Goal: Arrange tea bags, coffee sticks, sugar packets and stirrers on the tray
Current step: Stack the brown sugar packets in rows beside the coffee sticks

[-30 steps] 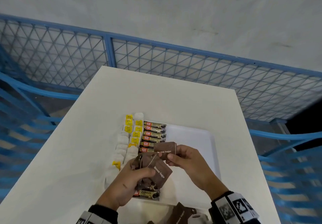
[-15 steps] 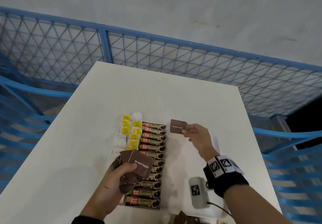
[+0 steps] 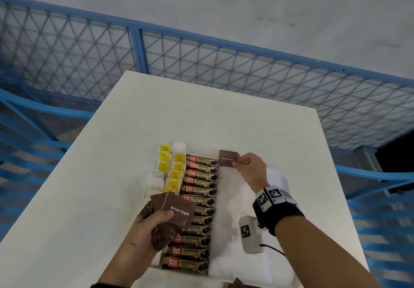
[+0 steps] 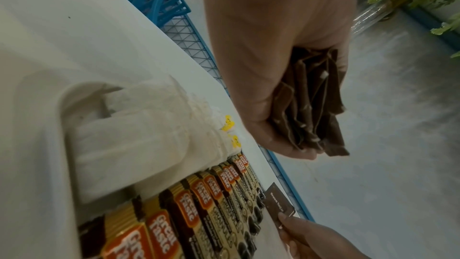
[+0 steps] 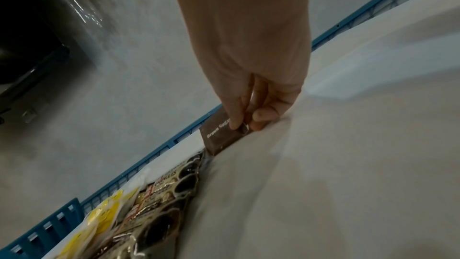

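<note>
Lower now, our right hand [image 3: 248, 168] pinches one sugar packet [image 3: 229, 158] at the tray's [image 3: 277, 176] far end; our left hand [image 3: 147, 231] grips the remaining packets [image 3: 177, 209].

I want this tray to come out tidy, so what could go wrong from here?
The brown sugar packet, pinched at one corner by the right hand, may land crooked or overlap the coffee sticks. The loose bundle of sugar packets in the left hand hangs over the tea bags and could spill onto them.

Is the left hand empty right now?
No, the left hand grips a bunch of brown sugar packets, while the right hand pinches a single packet.
</note>
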A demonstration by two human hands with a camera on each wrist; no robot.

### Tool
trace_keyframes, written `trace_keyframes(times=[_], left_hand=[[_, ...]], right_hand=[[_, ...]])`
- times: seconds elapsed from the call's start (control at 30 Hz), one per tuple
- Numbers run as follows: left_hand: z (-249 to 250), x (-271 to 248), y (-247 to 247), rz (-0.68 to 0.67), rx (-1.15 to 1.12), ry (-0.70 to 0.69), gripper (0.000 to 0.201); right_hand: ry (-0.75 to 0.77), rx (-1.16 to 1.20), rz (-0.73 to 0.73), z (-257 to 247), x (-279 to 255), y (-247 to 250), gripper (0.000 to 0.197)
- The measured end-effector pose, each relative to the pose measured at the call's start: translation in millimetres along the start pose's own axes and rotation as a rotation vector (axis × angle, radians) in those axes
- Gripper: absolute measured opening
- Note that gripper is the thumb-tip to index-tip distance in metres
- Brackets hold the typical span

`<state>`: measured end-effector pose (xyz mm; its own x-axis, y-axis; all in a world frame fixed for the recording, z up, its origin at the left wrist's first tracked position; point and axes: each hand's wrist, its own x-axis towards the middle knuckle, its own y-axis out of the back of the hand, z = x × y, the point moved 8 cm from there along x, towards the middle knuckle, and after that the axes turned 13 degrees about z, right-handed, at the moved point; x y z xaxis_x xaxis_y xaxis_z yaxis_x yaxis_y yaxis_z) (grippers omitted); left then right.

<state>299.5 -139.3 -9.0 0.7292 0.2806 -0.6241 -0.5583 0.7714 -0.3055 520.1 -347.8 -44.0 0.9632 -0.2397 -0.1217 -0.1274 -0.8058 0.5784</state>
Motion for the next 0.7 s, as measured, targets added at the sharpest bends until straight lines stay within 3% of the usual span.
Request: trace_keyframes(times=[0.17, 0.3, 0.43, 0.5, 0.57, 0.7], left_hand=[[-2.2, 0.3, -5.1, -0.009, 0.003, -0.001, 0.070], [-3.6, -0.3, -6.0, 0.019, -0.032, 0.005, 0.047], [-5.7, 1.2, -8.9, 0.021, -0.047, -0.011, 0.065], [-5.3, 1.1, -12.3, 0.024, -0.044, -0.015, 0.062], [-5.6, 0.0, -16.9, 0.013, -0.040, -0.013, 0.053], [-4.6, -3.3, -22.9, 0.007, -0.049, -0.019, 0.045]], right_hand=[[0.011, 0.014, 0.018, -0.4, -0.6, -1.4, 0.027], [-0.004, 0.015, 0.019, 1.1, -3.2, 2.0, 0.024], [0.040, 0.036, 0.064, -9.5, -12.9, 15.2, 0.027], [0.061, 0.057, 0.052, -22.2, -28.4, 21.5, 0.022], [0.062, 0.069, -0.058, -36.4, -52.5, 22.5, 0.016], [-0.012, 0.204, -0.602, -64.9, -128.9, 7.3, 0.024]])
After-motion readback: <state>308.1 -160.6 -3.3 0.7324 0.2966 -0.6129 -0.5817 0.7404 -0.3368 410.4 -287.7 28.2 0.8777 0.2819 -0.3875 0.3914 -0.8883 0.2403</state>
